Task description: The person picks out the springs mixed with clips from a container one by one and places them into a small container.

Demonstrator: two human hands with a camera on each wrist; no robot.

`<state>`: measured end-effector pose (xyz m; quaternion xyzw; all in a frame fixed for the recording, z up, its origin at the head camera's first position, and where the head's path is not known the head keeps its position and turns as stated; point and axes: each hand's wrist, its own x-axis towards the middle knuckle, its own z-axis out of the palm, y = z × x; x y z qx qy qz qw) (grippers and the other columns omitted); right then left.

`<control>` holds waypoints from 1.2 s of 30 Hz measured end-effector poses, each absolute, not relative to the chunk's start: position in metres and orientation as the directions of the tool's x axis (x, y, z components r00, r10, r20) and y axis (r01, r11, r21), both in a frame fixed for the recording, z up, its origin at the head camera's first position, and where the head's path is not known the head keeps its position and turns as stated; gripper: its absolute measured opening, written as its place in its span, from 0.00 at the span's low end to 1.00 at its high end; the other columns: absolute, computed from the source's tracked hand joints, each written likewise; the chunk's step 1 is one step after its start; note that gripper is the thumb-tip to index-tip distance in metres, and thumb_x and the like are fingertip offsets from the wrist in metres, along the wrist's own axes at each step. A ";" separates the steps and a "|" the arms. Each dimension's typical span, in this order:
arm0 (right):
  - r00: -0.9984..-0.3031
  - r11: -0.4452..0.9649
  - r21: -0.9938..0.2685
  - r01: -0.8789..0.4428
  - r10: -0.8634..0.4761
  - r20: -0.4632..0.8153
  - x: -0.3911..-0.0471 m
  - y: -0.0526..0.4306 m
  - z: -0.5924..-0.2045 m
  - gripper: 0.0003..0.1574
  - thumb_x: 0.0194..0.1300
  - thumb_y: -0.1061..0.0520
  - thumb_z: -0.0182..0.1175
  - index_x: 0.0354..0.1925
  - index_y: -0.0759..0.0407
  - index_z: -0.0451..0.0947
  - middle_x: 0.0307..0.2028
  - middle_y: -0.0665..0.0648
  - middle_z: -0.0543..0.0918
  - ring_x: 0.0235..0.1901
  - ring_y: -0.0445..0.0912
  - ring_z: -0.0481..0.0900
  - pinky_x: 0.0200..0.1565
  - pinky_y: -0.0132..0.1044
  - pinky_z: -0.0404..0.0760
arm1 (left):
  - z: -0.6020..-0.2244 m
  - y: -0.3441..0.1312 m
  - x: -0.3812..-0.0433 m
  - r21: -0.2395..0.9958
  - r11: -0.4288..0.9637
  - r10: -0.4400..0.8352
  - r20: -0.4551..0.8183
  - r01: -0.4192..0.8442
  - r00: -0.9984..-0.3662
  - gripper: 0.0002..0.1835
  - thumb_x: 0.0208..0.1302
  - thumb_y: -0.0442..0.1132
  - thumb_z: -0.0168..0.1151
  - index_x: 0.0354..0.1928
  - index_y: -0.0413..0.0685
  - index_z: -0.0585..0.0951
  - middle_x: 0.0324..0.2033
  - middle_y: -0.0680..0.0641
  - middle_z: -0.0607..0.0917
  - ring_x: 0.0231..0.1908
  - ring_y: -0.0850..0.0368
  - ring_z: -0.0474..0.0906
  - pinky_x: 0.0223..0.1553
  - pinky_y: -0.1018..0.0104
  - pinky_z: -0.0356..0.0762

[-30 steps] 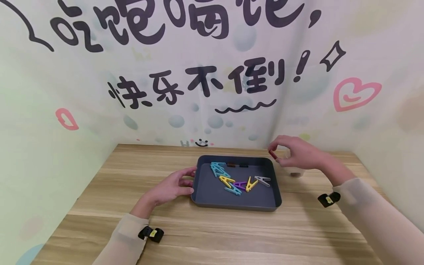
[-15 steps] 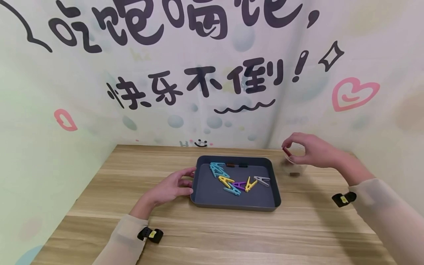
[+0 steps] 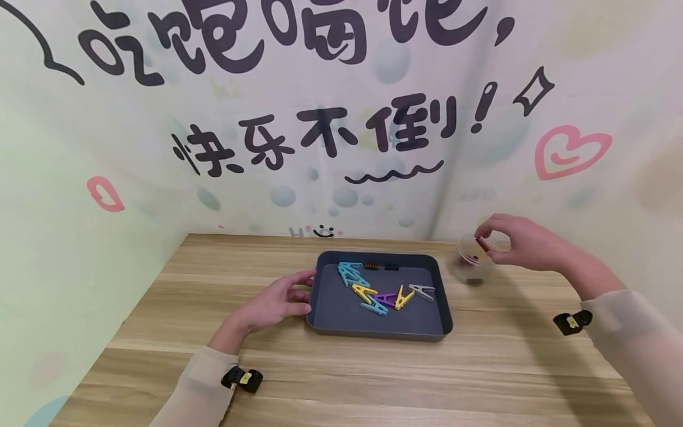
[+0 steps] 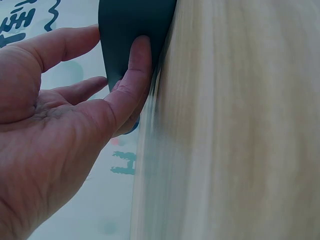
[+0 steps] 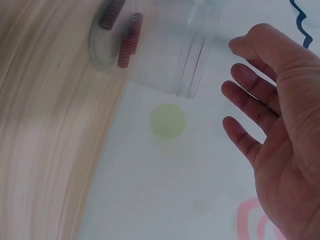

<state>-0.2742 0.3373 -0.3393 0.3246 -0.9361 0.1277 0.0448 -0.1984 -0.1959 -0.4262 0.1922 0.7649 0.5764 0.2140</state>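
Between the thumb and index finger of the right hand (image 3: 525, 240), a red coil spring (image 3: 482, 244) is pinched and held at a slant, its upper end leaning toward the left hand (image 3: 269, 305); in the right wrist view it cannot be made out. Just below this pinch, a clear plastic jar (image 5: 165, 50) is stood on the wooden table (image 3: 320, 379), and the spring is seen in the head view over the right part of its mouth. Inside the jar, red springs (image 5: 131, 42) and a darker spring (image 5: 111, 14) are seen at the bottom. By the left hand nothing is clenched: its relaxed fingers are laid against the near side wall of a dark grey tray (image 3: 331, 314). In the tray, on the side nearer the left hand, overlapping blue clothespins (image 3: 352, 274) are gathered beside a brown spring (image 3: 371, 266) and a black spring (image 3: 392, 267). Toward the right hand, a yellow clothespin (image 3: 363, 291), a lone blue clothespin (image 3: 376, 307), a purple clothespin (image 3: 385, 300) and a second yellow clothespin (image 3: 399, 303) are strung out, with a grey clothespin (image 3: 424, 289) placed nearest the jar.
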 end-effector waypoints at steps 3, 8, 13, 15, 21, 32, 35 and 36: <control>-0.800 0.773 -0.206 -0.600 -0.582 0.147 -0.275 0.341 -0.340 0.20 0.61 0.63 0.76 0.51 0.55 0.85 0.45 0.47 0.83 0.45 0.47 0.81 0.49 0.50 0.85 | -0.426 -0.196 -0.198 0.963 0.265 0.541 -0.107 0.048 -0.834 0.41 0.74 0.25 0.61 0.82 0.31 0.53 0.73 0.27 0.65 0.68 0.31 0.73 0.62 0.56 0.81; -0.814 0.789 -0.199 -0.581 -0.568 0.124 -0.278 0.345 -0.341 0.19 0.61 0.63 0.76 0.51 0.54 0.86 0.46 0.49 0.83 0.46 0.45 0.80 0.50 0.51 0.85 | -0.428 -0.196 -0.198 0.963 0.264 0.543 -0.105 0.050 -0.833 0.40 0.74 0.25 0.61 0.82 0.31 0.53 0.73 0.28 0.65 0.68 0.32 0.73 0.61 0.58 0.81; -0.816 0.792 -0.195 -0.578 -0.568 0.108 -0.282 0.348 -0.344 0.19 0.61 0.63 0.75 0.50 0.53 0.86 0.48 0.51 0.83 0.47 0.48 0.80 0.51 0.52 0.85 | -0.428 -0.197 -0.197 0.964 0.263 0.541 -0.103 0.051 -0.835 0.40 0.75 0.25 0.60 0.82 0.32 0.54 0.73 0.28 0.65 0.68 0.32 0.73 0.61 0.58 0.81; -0.824 0.798 -0.206 -0.566 -0.559 0.097 -0.283 0.350 -0.345 0.19 0.62 0.62 0.75 0.51 0.54 0.86 0.50 0.53 0.83 0.50 0.51 0.80 0.52 0.55 0.84 | -0.428 -0.197 -0.197 0.963 0.264 0.542 -0.100 0.055 -0.835 0.40 0.74 0.25 0.60 0.82 0.31 0.53 0.73 0.27 0.65 0.68 0.32 0.73 0.61 0.58 0.81; -0.864 0.821 -0.284 -0.496 -0.499 0.067 -0.283 0.352 -0.347 0.39 0.65 0.47 0.76 0.68 0.60 0.77 0.66 0.65 0.76 0.66 0.64 0.71 0.63 0.67 0.74 | -0.427 -0.196 -0.198 0.959 0.278 0.536 -0.107 0.055 -0.837 0.40 0.74 0.24 0.60 0.83 0.33 0.54 0.73 0.29 0.66 0.68 0.33 0.74 0.61 0.56 0.81; -0.846 0.793 -0.304 -0.527 -0.522 0.105 -0.284 0.338 -0.349 0.57 0.58 0.38 0.80 0.77 0.57 0.68 0.72 0.64 0.71 0.72 0.63 0.65 0.68 0.67 0.68 | -0.427 -0.196 -0.198 0.957 0.286 0.532 -0.111 0.055 -0.840 0.40 0.74 0.24 0.61 0.83 0.34 0.54 0.73 0.29 0.66 0.67 0.34 0.74 0.61 0.57 0.81; -0.821 0.775 -0.277 -0.568 -0.557 0.126 -0.285 0.331 -0.348 0.53 0.59 0.41 0.80 0.75 0.57 0.70 0.70 0.63 0.73 0.71 0.63 0.66 0.68 0.65 0.69 | -0.427 -0.195 -0.198 0.956 0.288 0.527 -0.117 0.048 -0.842 0.40 0.74 0.24 0.61 0.83 0.34 0.54 0.73 0.29 0.66 0.67 0.35 0.74 0.61 0.58 0.81; -0.811 0.768 -0.265 -0.583 -0.570 0.132 -0.286 0.329 -0.348 0.52 0.60 0.42 0.80 0.74 0.57 0.71 0.70 0.63 0.74 0.71 0.63 0.67 0.67 0.65 0.69 | -0.427 -0.195 -0.198 0.956 0.288 0.528 -0.116 0.048 -0.842 0.40 0.74 0.24 0.61 0.83 0.34 0.54 0.73 0.29 0.66 0.67 0.34 0.74 0.61 0.58 0.81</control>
